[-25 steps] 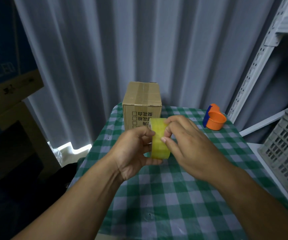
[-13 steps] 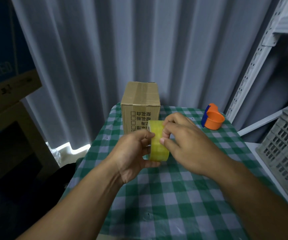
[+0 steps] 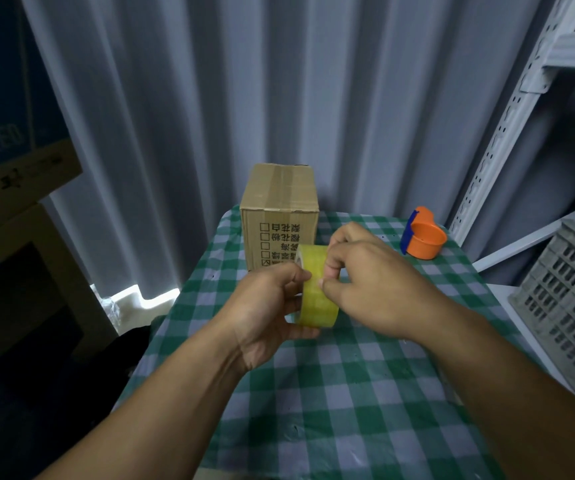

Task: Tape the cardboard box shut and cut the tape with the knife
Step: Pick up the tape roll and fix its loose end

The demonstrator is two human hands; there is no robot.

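Observation:
A roll of yellow clear tape [image 3: 316, 289] is held upright above the green checked tablecloth [image 3: 348, 393]. My left hand [image 3: 268, 306] grips the roll from the left side. My right hand [image 3: 365, 282] pinches at the roll's outer face with thumb and fingers. Behind them a small brown cardboard box [image 3: 280, 209] stands at the table's far edge, its top flaps down with a strip of tape along the seam. An orange and blue tape cutter [image 3: 421, 237] lies at the far right of the table. I cannot see a knife as such.
Grey pleated curtain hangs behind the table. A white slotted shelf upright [image 3: 507, 123] and a grey plastic crate [image 3: 570, 303] stand at the right. Stacked cartons [image 3: 12, 188] sit at the left, with dark floor beside the table.
Both hands stay on the tape roll; my right fingers have shifted slightly over its face. The view has drifted a little, and the box and cutter have not moved.

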